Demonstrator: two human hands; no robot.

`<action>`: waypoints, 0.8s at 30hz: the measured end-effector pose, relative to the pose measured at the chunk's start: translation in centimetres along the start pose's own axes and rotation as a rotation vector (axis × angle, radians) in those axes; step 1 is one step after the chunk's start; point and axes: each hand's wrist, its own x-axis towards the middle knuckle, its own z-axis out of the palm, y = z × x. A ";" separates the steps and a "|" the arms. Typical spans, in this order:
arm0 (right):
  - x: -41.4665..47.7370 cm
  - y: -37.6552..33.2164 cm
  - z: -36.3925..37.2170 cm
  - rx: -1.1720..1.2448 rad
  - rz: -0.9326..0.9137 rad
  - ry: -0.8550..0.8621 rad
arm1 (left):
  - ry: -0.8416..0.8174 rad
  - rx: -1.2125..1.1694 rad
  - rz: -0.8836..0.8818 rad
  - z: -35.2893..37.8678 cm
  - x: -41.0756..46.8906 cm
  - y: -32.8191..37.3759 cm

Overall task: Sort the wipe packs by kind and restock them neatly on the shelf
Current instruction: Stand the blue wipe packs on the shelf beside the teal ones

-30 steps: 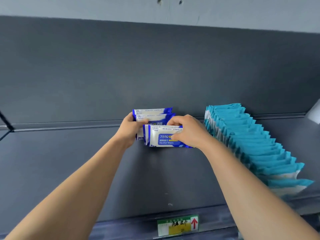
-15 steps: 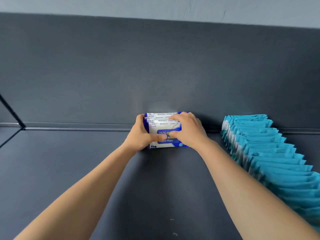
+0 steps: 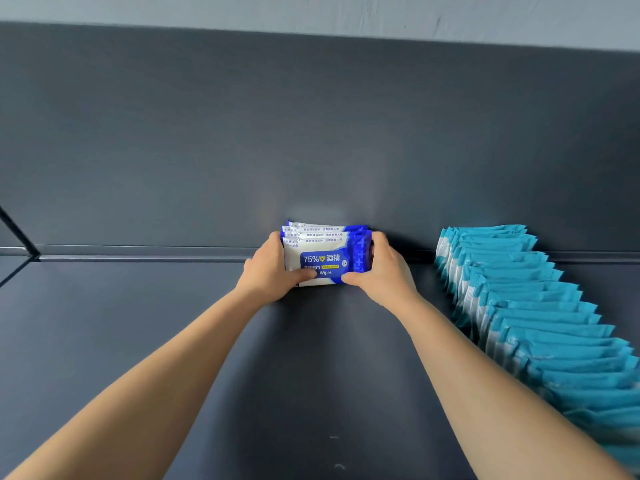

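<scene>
We grip the blue packs [image 3: 329, 252] upright, our left hand [image 3: 268, 271] and right hand [image 3: 386, 273] each curled round an end. The packs stand left of the teal row [image 3: 519, 299], apart from it.

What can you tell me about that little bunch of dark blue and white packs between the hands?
The blue and white packs are a small bunch of three or four, standing on edge one behind another on the dark shelf, close to its back panel. The wrapping looks like glossy soft film. The front pack reads "75%", Chinese characters and "Wipes". The left hand grips the left end and the right hand the right end, thumbs on the front face.
</scene>
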 end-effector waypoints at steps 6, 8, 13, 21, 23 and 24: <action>-0.1 -0.3 0.3 -0.074 0.023 0.015 | 0.114 0.221 0.048 0.4 -1.0 0.6; -0.2 -0.3 0.1 -0.091 0.027 0.009 | 0.072 0.197 0.085 0.2 -1.4 0.3; -0.6 -0.5 0.0 -0.124 0.031 -0.008 | 0.086 0.224 0.061 0.3 -1.6 0.0; -1.3 -0.3 -0.2 -0.249 0.011 -0.018 | 0.151 0.289 0.016 0.6 -2.6 0.6; -1.8 -0.1 -0.4 -0.299 -0.002 -0.022 | 0.159 0.368 0.026 0.5 -3.0 0.9; -2.1 0.1 -0.5 -0.326 -0.012 -0.026 | 0.170 0.411 0.039 0.5 -3.3 1.0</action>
